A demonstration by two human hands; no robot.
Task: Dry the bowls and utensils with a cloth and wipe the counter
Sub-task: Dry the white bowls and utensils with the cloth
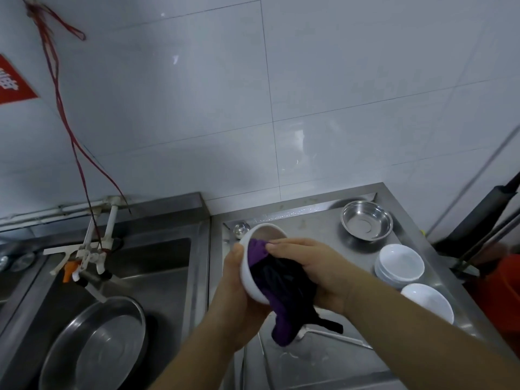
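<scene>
The step in hand is the drying of one bowl. The left hand holds this white bowl from below and behind, tilted on its side over the front part of the counter, with the thumb at the rim; the other fingers are hidden behind the bowl, so I cannot tell how they lie. The right hand presses a purple and black cloth into the bowl, its fingers curled around the bunched cloth, and the loose end of the cloth hangs down below the bowl.

I judge the task is at an early or middle stage. The next move asks to turn the cloth around the inside, then to set the bowl down.

Under the hanging cloth a spoon lies on the counter. To the right a single white bowl stands near the right edge, and behind it a stack of white bowls. Farther stands a steel bowl, and a ladle lies behind the held bowl, near the wall. Free room is in the middle of the counter and at the front.

To the left is the sink with a steel basin in it; the bowl is held near this edge, so it could slip into the sink
</scene>
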